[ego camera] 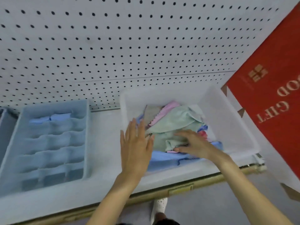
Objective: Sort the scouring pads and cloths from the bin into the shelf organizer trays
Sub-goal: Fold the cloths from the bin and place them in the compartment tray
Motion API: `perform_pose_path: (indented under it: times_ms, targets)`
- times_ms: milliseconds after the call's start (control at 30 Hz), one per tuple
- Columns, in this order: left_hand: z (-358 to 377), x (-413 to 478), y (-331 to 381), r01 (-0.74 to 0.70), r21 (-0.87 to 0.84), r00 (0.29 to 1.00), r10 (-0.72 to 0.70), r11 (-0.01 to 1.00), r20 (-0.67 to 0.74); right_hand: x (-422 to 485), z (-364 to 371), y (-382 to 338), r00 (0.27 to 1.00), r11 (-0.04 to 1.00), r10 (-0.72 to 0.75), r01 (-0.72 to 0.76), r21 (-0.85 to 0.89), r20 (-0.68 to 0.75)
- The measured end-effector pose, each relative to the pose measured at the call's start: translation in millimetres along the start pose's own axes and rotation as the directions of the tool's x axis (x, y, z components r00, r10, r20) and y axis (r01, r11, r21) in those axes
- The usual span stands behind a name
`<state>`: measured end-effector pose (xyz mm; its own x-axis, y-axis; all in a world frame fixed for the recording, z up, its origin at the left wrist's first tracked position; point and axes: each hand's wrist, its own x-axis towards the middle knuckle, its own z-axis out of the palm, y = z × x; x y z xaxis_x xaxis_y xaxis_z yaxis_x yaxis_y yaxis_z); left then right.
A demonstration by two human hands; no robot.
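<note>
A clear white plastic bin (230, 120) stands on the shelf right of centre, holding a heap of cloths: a pale green cloth (175, 122) on top, a pink one (168, 108) behind it, a blue one (164, 159) beneath. My left hand (136, 146) hovers flat with straight fingers over the bin's left wall. My right hand (193, 145) reaches into the bin, fingers spread on the green cloth; a firm grip does not show. A light blue divided organizer tray (52, 143) sits to the left, with a blue item (50, 118) in a far compartment.
A white pegboard (129, 46) backs the shelf. A red gift box (272, 98) leans at the right beside the bin. The shelf (103, 143) has a gold front rail (178, 190). A second grey-blue tray (6, 127) shows at the far left edge.
</note>
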<state>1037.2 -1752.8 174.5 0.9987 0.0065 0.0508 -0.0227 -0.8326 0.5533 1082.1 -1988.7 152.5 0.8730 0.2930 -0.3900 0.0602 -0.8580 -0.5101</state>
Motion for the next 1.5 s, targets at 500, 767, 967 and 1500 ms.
perform_pose_path:
  times_ms: [500, 767, 967, 1500]
  targets:
    - [-1.8, -11.7, 12.9, 0.113, -0.185, 0.988, -0.129, 0.976, -0.079, 19.3, -21.6, 2.6, 0.959, 0.843, 0.04, 0.118, 0.525, -0.281]
    - [14.1, 2.2, 30.8, 0.217, 0.04, 0.862, -0.211, 0.975, 0.461, 39.6, -41.3, -3.1, 0.94, 0.797, 0.145, 0.075, 0.6, -0.31]
    - [25.4, 6.3, 23.8, 0.279, 0.078, 0.833, -0.282, 0.957, 0.476, 43.6, -41.3, 12.4, 0.926, 0.745, 0.252, -0.001, 0.667, -0.28]
    - [-56.5, 15.4, 76.3, 0.24, -0.566, 0.886, 0.059, 0.789, 0.459, -16.6, -66.1, -27.7, 0.94, 0.664, -0.314, 0.115, 0.739, 0.135]
